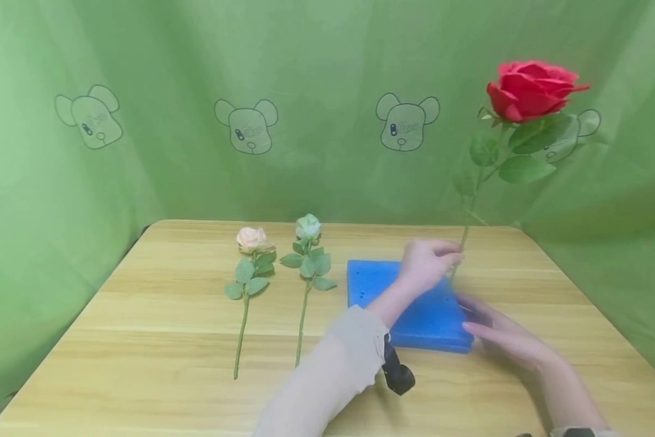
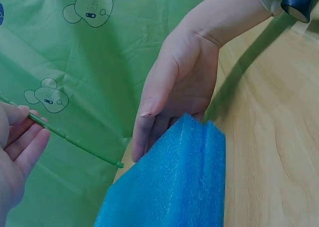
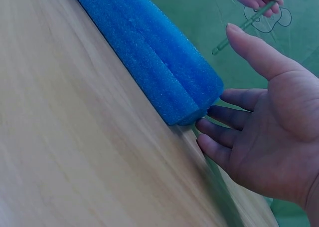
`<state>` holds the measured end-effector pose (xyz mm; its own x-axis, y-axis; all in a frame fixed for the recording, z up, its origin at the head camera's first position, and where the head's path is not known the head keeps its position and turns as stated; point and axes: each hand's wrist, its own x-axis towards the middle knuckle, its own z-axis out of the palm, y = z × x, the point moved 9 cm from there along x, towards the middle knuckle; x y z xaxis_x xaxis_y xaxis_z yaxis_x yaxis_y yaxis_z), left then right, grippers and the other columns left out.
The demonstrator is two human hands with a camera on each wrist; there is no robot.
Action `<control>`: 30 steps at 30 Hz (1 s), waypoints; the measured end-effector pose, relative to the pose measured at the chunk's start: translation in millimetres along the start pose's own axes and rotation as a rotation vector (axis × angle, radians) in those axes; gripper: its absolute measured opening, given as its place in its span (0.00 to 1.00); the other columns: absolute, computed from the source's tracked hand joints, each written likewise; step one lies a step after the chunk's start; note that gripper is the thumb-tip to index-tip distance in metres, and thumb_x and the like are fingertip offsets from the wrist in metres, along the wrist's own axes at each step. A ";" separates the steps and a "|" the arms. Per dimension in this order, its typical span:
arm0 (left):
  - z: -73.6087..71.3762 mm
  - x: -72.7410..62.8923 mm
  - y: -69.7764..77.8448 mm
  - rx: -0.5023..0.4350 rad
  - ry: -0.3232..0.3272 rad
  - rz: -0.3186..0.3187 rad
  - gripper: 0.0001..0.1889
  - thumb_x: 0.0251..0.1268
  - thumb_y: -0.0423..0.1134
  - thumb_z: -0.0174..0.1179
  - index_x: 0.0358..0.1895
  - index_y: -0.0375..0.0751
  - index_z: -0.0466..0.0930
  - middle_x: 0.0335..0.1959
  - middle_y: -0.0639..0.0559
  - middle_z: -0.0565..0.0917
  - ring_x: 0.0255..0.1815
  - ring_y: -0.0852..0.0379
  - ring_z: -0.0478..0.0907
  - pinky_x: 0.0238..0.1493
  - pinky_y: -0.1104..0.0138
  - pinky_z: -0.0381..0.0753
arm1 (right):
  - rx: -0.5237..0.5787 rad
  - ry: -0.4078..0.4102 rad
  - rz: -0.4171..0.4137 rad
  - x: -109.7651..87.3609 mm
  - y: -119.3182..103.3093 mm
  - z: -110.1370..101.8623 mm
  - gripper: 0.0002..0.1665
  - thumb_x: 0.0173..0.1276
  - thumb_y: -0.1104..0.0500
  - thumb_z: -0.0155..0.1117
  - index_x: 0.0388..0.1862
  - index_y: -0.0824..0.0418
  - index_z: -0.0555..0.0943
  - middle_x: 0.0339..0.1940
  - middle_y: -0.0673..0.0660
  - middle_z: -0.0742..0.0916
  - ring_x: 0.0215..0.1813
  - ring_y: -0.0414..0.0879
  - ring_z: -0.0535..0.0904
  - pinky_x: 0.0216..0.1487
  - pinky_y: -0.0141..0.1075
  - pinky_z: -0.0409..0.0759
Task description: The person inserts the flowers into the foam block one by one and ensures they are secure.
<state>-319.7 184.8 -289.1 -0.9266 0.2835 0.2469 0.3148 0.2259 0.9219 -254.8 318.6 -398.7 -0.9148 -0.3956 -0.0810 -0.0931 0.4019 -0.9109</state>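
Note:
My left hand (image 1: 427, 265) pinches the green stem of a red rose (image 1: 535, 91) between thumb and fingers. The bloom stands high at the right, leaning slightly right. In the left wrist view the stem's bare lower end (image 2: 118, 164) hangs free near the top of a blue foam block (image 1: 414, 328). The block lies on the table and looks layered along its side. My right hand (image 3: 271, 122) is at the block's right end, fingers fairly straight and thumb apart. Its fingertips (image 3: 234, 98) are at the foam's end, seemingly touching it.
A pale pink rose (image 1: 252, 240) and a whitish-green rose (image 1: 308, 227) lie on the wooden table (image 1: 158, 315), left of the block, stems toward me. Small holes mark the foam's top. A green curtain (image 1: 316, 54) with bear-face prints hangs behind.

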 end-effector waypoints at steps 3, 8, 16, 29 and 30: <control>1.7 1.1 -1.6 0.020 0.012 -0.015 0.10 0.57 0.39 0.64 0.42 0.47 0.85 0.38 0.59 0.85 0.36 0.70 0.79 0.39 0.79 0.76 | -0.011 -0.011 -0.027 1.7 -3.0 1.1 0.37 0.72 0.62 0.48 0.71 0.72 0.44 0.71 0.74 0.50 0.68 0.71 0.43 0.58 0.71 0.42; 5.9 2.9 -6.0 0.020 0.013 -0.029 0.10 0.57 0.39 0.64 0.42 0.48 0.85 0.39 0.59 0.85 0.35 0.70 0.80 0.36 0.80 0.77 | -0.016 -0.019 -0.027 3.1 -4.7 2.0 0.37 0.72 0.62 0.48 0.71 0.72 0.44 0.71 0.74 0.50 0.68 0.72 0.42 0.58 0.72 0.43; 11.6 5.0 -11.8 0.041 0.024 -0.032 0.10 0.58 0.39 0.63 0.43 0.50 0.85 0.42 0.61 0.84 0.45 0.68 0.78 0.45 0.76 0.77 | -0.024 -0.010 -0.013 2.7 -2.5 0.6 0.37 0.72 0.61 0.48 0.72 0.71 0.44 0.71 0.73 0.50 0.69 0.71 0.42 0.58 0.72 0.42; 19.1 -0.2 -7.4 0.121 0.006 0.017 0.10 0.58 0.41 0.63 0.43 0.52 0.85 0.42 0.62 0.84 0.44 0.69 0.78 0.45 0.78 0.76 | -0.035 0.007 0.010 1.2 3.4 -1.4 0.37 0.72 0.60 0.48 0.72 0.69 0.45 0.72 0.71 0.51 0.69 0.71 0.43 0.56 0.73 0.42; 18.8 -0.4 -7.6 0.123 0.004 0.015 0.10 0.58 0.41 0.63 0.44 0.52 0.85 0.42 0.63 0.84 0.44 0.69 0.78 0.44 0.78 0.76 | -0.027 0.005 0.012 1.3 3.6 -1.0 0.37 0.72 0.60 0.48 0.72 0.68 0.45 0.72 0.71 0.51 0.69 0.71 0.43 0.56 0.73 0.42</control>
<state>-317.9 200.5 -301.8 -0.9225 0.2841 0.2614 0.3508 0.3344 0.8747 -256.7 320.4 -401.7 -0.9179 -0.3865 -0.0901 -0.0924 0.4289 -0.8986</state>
